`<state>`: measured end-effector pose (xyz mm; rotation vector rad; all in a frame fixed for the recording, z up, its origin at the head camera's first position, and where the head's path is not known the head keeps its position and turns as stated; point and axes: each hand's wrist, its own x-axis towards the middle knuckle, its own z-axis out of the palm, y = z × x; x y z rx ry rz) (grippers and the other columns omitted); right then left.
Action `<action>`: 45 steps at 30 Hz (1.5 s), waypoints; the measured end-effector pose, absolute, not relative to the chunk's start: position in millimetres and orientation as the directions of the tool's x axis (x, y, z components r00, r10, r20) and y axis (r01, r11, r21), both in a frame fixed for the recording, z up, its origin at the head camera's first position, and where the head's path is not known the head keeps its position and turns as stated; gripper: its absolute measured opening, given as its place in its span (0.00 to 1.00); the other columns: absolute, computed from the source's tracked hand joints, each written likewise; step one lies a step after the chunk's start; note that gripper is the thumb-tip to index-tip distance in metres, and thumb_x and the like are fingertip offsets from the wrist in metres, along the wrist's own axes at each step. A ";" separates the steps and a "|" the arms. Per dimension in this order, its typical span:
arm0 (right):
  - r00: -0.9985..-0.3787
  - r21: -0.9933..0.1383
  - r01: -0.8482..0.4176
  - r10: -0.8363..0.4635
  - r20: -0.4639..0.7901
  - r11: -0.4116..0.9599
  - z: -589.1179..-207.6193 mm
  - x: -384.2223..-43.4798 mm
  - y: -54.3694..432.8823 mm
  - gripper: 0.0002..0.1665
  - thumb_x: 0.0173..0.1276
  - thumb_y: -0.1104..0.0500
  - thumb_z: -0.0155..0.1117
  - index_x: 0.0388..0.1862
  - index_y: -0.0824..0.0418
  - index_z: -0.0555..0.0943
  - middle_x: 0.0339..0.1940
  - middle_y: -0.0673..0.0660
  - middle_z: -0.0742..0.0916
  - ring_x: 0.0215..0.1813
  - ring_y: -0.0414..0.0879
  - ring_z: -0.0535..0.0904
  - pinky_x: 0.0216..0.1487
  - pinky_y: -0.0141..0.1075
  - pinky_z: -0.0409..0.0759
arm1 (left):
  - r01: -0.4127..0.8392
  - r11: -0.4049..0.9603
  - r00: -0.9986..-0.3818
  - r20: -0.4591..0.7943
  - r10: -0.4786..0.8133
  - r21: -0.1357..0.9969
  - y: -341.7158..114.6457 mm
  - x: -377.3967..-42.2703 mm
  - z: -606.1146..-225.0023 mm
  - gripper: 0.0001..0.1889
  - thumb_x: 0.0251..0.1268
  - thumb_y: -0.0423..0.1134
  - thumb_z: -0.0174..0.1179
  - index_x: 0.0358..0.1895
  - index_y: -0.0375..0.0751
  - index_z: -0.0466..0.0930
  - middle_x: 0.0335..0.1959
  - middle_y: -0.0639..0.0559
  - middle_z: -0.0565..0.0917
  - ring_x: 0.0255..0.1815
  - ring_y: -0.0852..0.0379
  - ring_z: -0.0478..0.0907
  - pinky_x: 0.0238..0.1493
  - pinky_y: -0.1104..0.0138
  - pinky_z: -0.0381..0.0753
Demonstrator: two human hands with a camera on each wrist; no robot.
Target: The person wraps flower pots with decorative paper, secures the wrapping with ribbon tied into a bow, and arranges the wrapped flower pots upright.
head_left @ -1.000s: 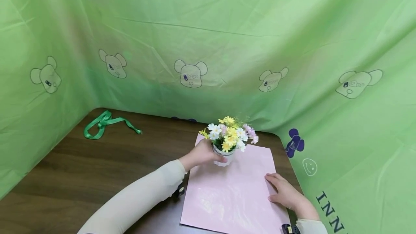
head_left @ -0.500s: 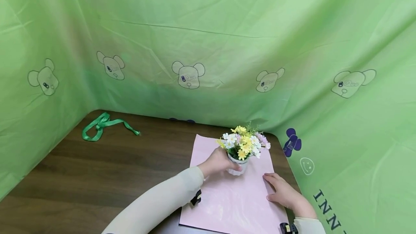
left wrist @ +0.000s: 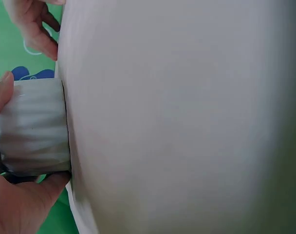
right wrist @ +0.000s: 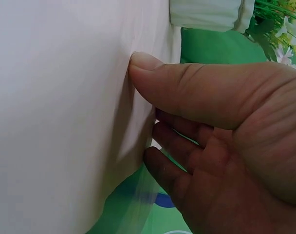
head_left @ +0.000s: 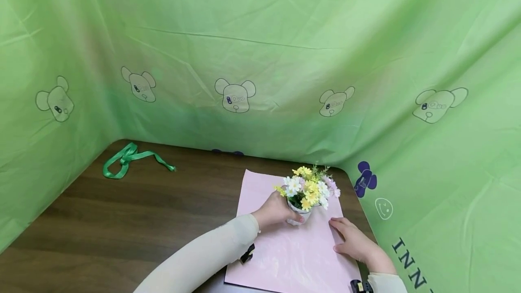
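Observation:
My left hand [head_left: 276, 210] grips a small white flowerpot [head_left: 296, 222] from its left side, thumb in front. Yellow, white and lilac artificial flowers [head_left: 310, 190] fill the pot. It stands upright on the upper part of a pink sheet [head_left: 295, 257]; in the left wrist view the pot's base [left wrist: 38, 127] meets that sheet. My right hand [head_left: 355, 242] rests at the sheet's right edge with thumb and fingers spread. In the right wrist view its thumb [right wrist: 196, 90] presses on the sheet, and the other fingertips sit along the border.
A loosely looped green ribbon [head_left: 128, 157] lies at the back left of the brown wooden table [head_left: 122, 220]. Green printed curtain cloth [head_left: 244, 49] encloses the table at the back and on both sides.
My left hand has carried the flowerpot to the right and slightly nearer over the pink sheet, most of it in the first half second. The right hand has stayed at the edge.

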<state>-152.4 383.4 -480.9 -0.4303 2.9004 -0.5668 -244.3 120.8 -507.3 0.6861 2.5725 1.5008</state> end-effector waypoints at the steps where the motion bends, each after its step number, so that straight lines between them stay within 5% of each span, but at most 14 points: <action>1: -0.947 -0.393 -0.246 -0.306 -0.097 0.886 -481.0 -152.3 383.5 0.43 0.50 0.64 0.79 0.66 0.75 0.75 0.66 0.71 0.77 0.69 0.71 0.70 0.70 0.63 0.67 | 0.343 0.413 -0.893 0.157 0.421 0.844 121.2 -244.1 -508.0 0.46 0.34 0.50 0.87 0.65 0.51 0.76 0.56 0.60 0.86 0.61 0.65 0.78 0.68 0.67 0.73; 16: -0.948 -0.392 -0.238 -0.301 -0.107 0.889 -480.6 -151.6 381.6 0.43 0.51 0.65 0.78 0.66 0.76 0.74 0.67 0.72 0.76 0.70 0.72 0.70 0.70 0.63 0.67 | 0.362 0.429 -0.847 0.100 0.521 0.828 109.5 -247.1 -505.0 0.53 0.42 0.51 0.84 0.75 0.50 0.64 0.67 0.53 0.79 0.68 0.59 0.74 0.74 0.62 0.67; 45: -0.955 -0.337 -0.223 -0.274 -0.111 0.914 -478.2 -154.5 305.0 0.42 0.47 0.66 0.81 0.63 0.77 0.77 0.65 0.69 0.77 0.68 0.66 0.73 0.71 0.57 0.70 | 0.339 0.484 -0.838 0.026 0.544 0.807 30.6 -246.1 -497.7 0.51 0.39 0.53 0.83 0.73 0.48 0.70 0.67 0.53 0.80 0.68 0.53 0.75 0.74 0.54 0.67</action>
